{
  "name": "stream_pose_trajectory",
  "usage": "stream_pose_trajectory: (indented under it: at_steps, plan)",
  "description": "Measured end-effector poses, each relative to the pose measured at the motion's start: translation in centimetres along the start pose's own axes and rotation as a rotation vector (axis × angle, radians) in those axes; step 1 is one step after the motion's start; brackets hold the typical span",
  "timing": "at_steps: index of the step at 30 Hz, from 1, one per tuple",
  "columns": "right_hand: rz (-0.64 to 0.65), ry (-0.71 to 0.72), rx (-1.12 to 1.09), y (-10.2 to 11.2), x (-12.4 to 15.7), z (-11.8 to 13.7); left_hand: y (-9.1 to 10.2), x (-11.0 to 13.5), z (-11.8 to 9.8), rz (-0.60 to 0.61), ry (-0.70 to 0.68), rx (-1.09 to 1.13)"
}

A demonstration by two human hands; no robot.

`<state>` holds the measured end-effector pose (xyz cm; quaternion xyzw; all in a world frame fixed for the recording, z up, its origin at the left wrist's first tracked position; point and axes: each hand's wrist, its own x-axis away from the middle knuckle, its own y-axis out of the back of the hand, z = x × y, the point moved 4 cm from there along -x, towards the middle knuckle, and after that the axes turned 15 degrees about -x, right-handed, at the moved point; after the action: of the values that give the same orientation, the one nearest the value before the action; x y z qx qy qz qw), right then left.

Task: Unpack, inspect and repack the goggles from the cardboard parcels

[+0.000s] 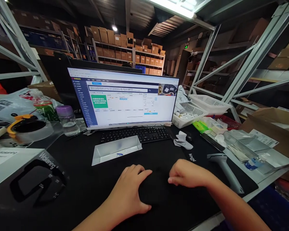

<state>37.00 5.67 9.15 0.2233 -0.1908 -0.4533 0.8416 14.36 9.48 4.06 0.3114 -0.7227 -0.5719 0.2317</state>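
Observation:
My left hand (132,189) is low over the black desk mat (86,192), its thumb and fingers spread apart in a curve. Between the hands everything is dark, and I cannot make out any object against the mat. My right hand (186,173) is closed, fingers curled in and thumb pressed against them; what they hold, if anything, is hidden. Beyond my left hand lies a shallow white tray (118,157) with a small blue mark or scrap inside. A grey barcode scanner (227,171) rests to the right of my right hand.
Behind the tray are a black keyboard (149,133) and a lit monitor (125,99). A crumpled grey cloth (183,140) lies by the mouse (189,137). Left stand a boxed item (21,179), a tape roll (36,131) and a purple-capped jar (67,120). White baskets (190,114) stand right.

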Motion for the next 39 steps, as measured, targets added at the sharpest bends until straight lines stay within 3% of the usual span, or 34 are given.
stream_pose_trajectory:
  at_steps: [3,5,8,12,15,19,23,28,31,34,39]
  plan:
    - [-0.119,0.206,-0.033,3.0,0.2,3.6,0.1,-0.2,-0.1,-0.004,-0.024,-0.006]
    - [-0.146,0.102,0.033,3.3,0.2,3.7,0.2,-0.4,0.3,-0.003,-0.024,0.033]
    - [-0.112,-0.145,0.071,0.5,0.0,0.7,0.5,-0.5,1.5,-0.038,0.02,0.098]
    - [-0.184,-0.155,0.257,-4.3,-0.5,-3.3,0.5,-0.3,3.3,-0.093,0.079,0.136]
    - [-0.247,-0.161,0.341,-5.7,-0.7,-4.2,0.1,0.1,4.0,-0.116,0.075,0.124]
    - [-0.175,-0.131,0.269,-4.9,-0.3,-3.6,0.0,0.4,3.9,-0.148,0.048,0.083]
    - [-0.081,-0.066,0.117,-3.3,0.5,-3.6,0.0,0.4,3.2,-0.06,0.015,0.052]
    - [-0.104,-0.046,-0.031,-2.1,0.9,-3.4,0.4,-0.1,1.8,-0.019,0.014,-0.024]
    - [-0.08,0.076,-0.05,-2.3,-0.4,-1.1,0.6,-0.3,0.5,-0.008,-0.025,-0.054]
    - [0.014,0.216,-0.047,-3.7,-3.6,1.8,0.7,-0.6,-0.6,0.011,-0.087,-0.077]
    - [-0.009,0.199,-0.418,-5.6,-7.9,3.1,0.6,-0.4,1.1,-0.041,-0.046,-0.045]
